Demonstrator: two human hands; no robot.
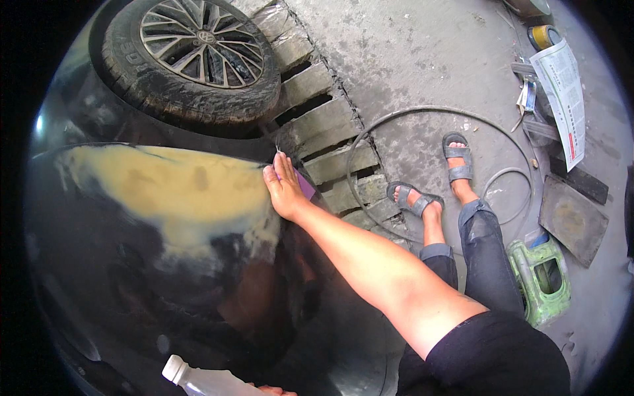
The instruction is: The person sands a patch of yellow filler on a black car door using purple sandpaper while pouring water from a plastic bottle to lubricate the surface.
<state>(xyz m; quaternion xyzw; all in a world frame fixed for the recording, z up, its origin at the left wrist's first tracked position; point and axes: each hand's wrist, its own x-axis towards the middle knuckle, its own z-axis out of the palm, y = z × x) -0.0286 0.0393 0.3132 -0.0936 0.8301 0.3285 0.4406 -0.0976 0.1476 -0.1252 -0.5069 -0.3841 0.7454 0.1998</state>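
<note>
My right hand (285, 185) presses with straightened fingers held together on a purple pad (304, 186) at the edge of the black car panel (132, 284), beside its upper body line. A pale yellow patch (172, 181) with feathered edges covers part of that panel, just left of the hand. At the bottom edge, my left hand (274, 391) is mostly out of frame, holding a translucent plastic bottle (208, 381) with a white cap.
A wheel (188, 49) sits above the panel. Concrete slats (317, 125) run alongside. Beside my sandalled feet lie a looped hose (429, 107), a green plastic stool (555, 297), a dark board (571, 228), a newspaper (558, 99) and a yellow tin (547, 36).
</note>
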